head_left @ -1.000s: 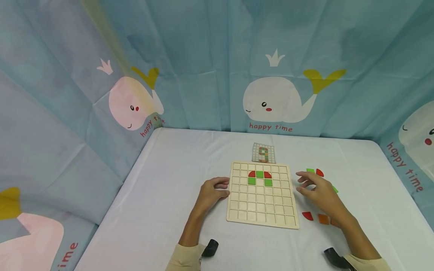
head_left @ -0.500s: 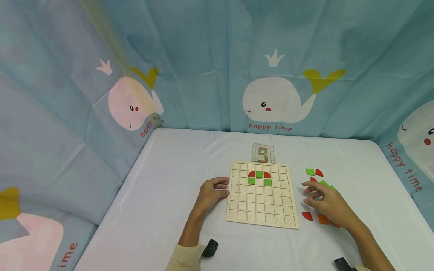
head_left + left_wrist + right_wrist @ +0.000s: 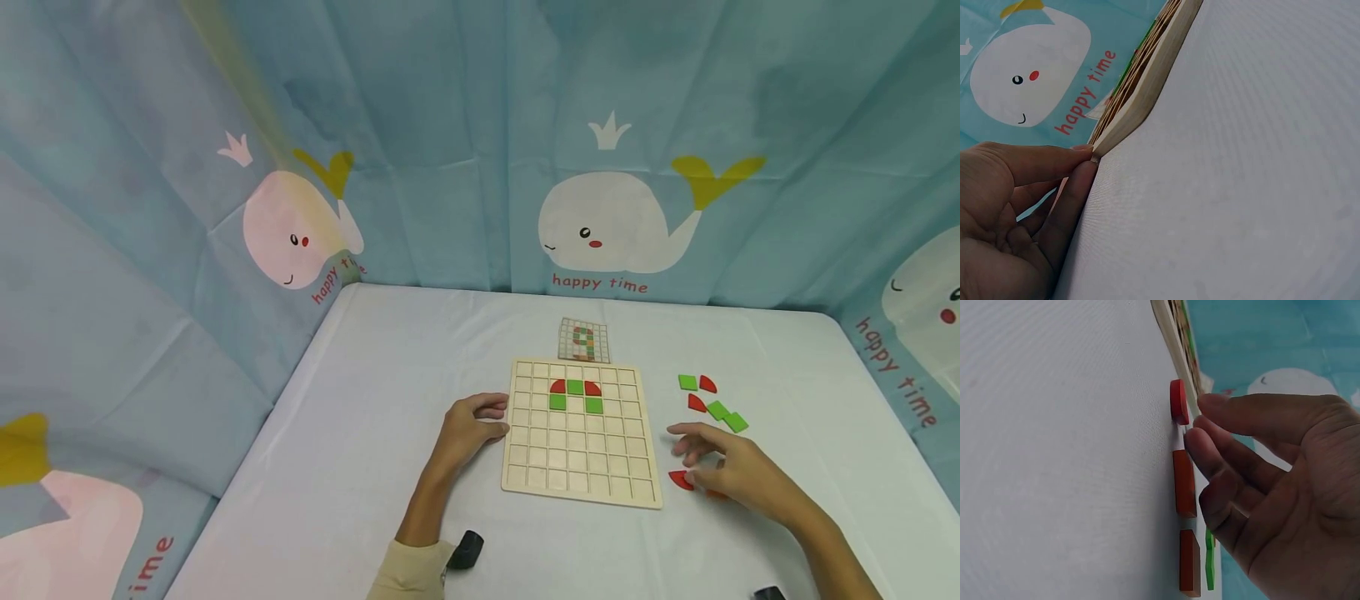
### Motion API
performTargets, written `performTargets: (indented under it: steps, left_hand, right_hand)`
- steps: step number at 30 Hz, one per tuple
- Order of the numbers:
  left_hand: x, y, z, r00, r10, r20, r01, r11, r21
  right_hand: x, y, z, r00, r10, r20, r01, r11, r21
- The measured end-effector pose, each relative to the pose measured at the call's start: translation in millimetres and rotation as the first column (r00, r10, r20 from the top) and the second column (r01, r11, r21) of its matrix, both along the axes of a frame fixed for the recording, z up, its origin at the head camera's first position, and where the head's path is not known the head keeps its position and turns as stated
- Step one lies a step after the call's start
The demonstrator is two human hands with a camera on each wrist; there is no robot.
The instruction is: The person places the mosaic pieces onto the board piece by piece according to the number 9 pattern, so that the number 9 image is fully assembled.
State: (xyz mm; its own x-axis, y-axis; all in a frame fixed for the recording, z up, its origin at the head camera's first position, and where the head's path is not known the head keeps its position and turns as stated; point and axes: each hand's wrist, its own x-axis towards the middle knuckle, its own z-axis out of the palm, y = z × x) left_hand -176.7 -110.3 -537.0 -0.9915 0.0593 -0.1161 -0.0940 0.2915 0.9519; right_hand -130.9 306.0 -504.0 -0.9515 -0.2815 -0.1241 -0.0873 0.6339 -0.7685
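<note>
The left hand (image 3: 465,432) pinches the left edge of the square pale wooden grid board (image 3: 566,479), just past whose right edge a red quarter-circle tile (image 3: 678,480) lies on the white cloth-covered counter (image 3: 375,400) below the parted grip of the nearer right hand (image 3: 738,473), contact hard to judge.

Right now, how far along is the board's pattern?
Done: two red quarter-rounds, with a green square between, and two green squares below sit in the board. In hand: no piece shows; the left hand touches the board's edge, the right hand hovers by a loose red piece. Remaining: green pieces, orange pieces and other red pieces lie right of the board, and the card seems to show a longer figure.
</note>
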Motion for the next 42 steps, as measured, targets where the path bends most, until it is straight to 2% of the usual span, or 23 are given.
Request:
performTargets:
  steps: [7,17,42]
  left_hand:
    - [0.2,0.1,0.4,1.0,0.0,-0.002,0.0,1.0,-0.004]
    - [0.7,0.2,0.1,1.0,0.002,-0.007,-0.002,1.0,-0.004]
    - [-0.5,0.5,0.5,1.0,0.0,0.006,0.0,1.0,0.006]
  right_hand:
    - [3.6,1.2,-0.5,1.0,0.024,0.004,-0.024,0.998,0.063]
    - [7.6,-1.2,-1.6,0.998,0.037,-0.042,-0.035,0.998,0.061]
    - [5.8,-5.9,-5.1,0.993,0.013,-0.118,0.004,0.99,0.141]
